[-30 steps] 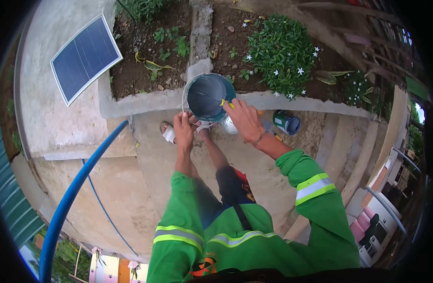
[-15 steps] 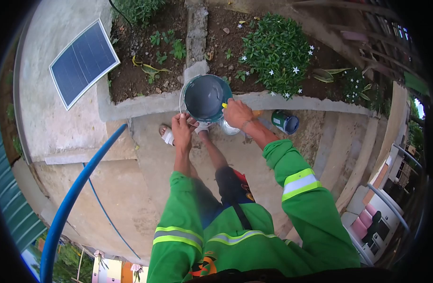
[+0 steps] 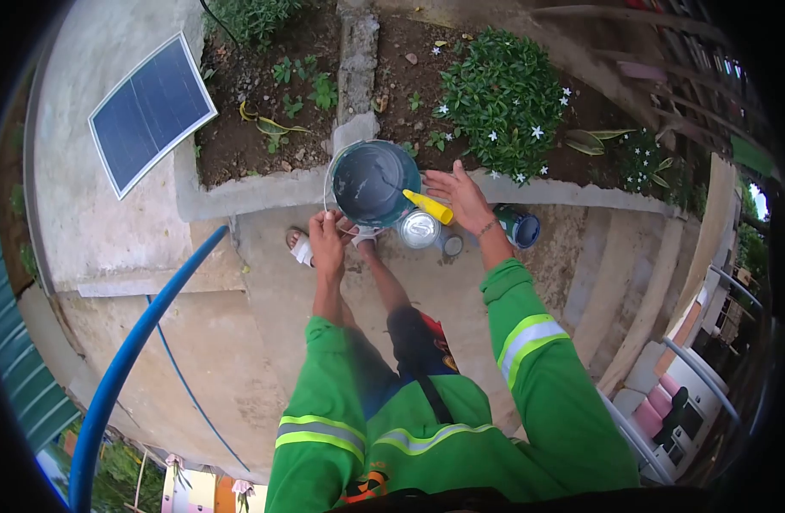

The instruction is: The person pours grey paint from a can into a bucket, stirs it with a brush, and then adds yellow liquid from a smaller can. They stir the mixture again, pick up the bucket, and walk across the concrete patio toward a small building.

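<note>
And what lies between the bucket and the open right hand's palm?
In the head view, a tool's yellow handle lies there, sticking out past the rim of the bucket toward the right hand.

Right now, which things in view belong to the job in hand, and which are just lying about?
Job, by the look of it:
bucket, wire handle at the left hand
yellow-handled tool, beside the open right hand
probably silver-topped can, dark can

Just around:
solar panel
blue pipe
flowering bush
</note>
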Tool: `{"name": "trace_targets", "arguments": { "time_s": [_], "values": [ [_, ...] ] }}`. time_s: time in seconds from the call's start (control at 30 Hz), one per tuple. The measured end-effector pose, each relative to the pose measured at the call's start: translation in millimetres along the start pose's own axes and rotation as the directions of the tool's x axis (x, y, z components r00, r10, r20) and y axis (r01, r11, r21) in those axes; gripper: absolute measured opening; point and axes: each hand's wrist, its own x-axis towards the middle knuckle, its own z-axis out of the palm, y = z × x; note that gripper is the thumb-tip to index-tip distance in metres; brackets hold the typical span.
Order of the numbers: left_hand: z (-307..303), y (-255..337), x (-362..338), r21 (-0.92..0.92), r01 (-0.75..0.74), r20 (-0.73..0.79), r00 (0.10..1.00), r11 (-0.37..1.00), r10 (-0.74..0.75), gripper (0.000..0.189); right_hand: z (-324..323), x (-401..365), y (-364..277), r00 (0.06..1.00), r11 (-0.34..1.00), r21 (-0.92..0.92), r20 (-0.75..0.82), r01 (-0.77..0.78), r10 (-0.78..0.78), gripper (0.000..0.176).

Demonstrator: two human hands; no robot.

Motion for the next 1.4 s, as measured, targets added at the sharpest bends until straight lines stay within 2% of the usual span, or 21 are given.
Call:
{"name": "trace_targets", "arguments": {
  "time_s": [0.07, 0.2, 0.3, 0.4, 0.5, 0.57, 0.7, 0.8, 0.9, 1.0, 1.1, 1.2, 1.3, 1.4],
  "values": [
    [0, 0, -1, 0.007, 0.008, 0.008, 1.000, 1.000, -0.008, 0.029, 5, 24, 9, 0.991, 0.993, 0.051, 0.083, -0.108, 0.103, 0.087],
    [7, 5, -5, -0.004, 0.029, -0.040, 0.999, 1.000, -0.029, 0.028, 22, 1, -15, 0.997, 0.978, -0.205, 0.050, -0.046, 0.057, 0.089],
    [5, 2, -6, -0.015, 0.020, -0.027, 0.999, 1.000, -0.020, 0.028, 44, -44, -37, 0.998, 0.933, -0.360, -0.065, -0.012, -0.013, 0.080],
    [10, 2, -7, 0.003, 0.005, -0.019, 1.000, 1.000, -0.005, 0.027, 61, -63, -43, 0.994, 0.694, -0.715, 0.009, 0.085, -0.112, 0.067],
    [12, 2, -5, -0.022, 0.001, -0.018, 1.000, 1.000, -0.002, 0.026, 88, -48, -27, 0.993, 0.183, -0.981, -0.083, -0.066, -0.088, 0.055],
    [2, -8, 1, -0.024, -0.009, 0.003, 1.000, 1.000, 0.009, 0.027, 92, -32, -5, 0.990, 0.177, -0.982, -0.085, -0.065, -0.111, 0.049],
    [-4, -8, 3, -0.009, 0.002, 0.019, 1.000, 1.000, -0.002, 0.028, 102, -51, -9, 0.983, 0.217, -0.976, -0.046, -0.006, -0.177, 0.039],
    [-3, -10, 3, -0.029, 0.002, 0.016, 1.000, 1.000, -0.001, 0.028, 88, -64, -17, 0.975, 0.318, -0.948, -0.085, -0.016, -0.206, 0.032],
    [0, -9, 3, -0.049, 0.013, -0.008, 1.000, 0.999, -0.013, 0.029, 87, -63, -17, 0.979, 0.300, -0.946, -0.164, -0.122, -0.118, 0.026],
    [-6, -11, 2, -0.043, 0.020, -0.009, 1.000, 0.999, -0.020, 0.029, 97, -54, -10, 0.972, 0.178, -0.972, -0.179, -0.151, -0.151, 0.029],
    [-1, -10, 4, -0.038, 0.020, -0.002, 1.000, 0.999, -0.020, 0.030, 106, -36, -4, 0.945, 0.176, -0.956, -0.268, -0.236, -0.188, 0.030],
    [2, -11, 3, -0.025, 0.024, 0.004, 1.000, 0.999, -0.024, 0.030, 101, -43, -8, 0.927, 0.335, -0.925, -0.273, -0.179, -0.256, 0.030],
    [3, -12, 5, -0.015, 0.011, 0.010, 1.000, 1.000, -0.011, 0.031, 96, -50, -6, 0.924, 0.369, -0.925, -0.216, -0.091, -0.315, 0.027],
    [0, -12, 1, -0.015, 0.008, -0.004, 1.000, 1.000, -0.008, 0.031, 97, -61, -17, 0.937, 0.279, -0.958, -0.158, -0.069, -0.313, 0.027]
  ]
}}
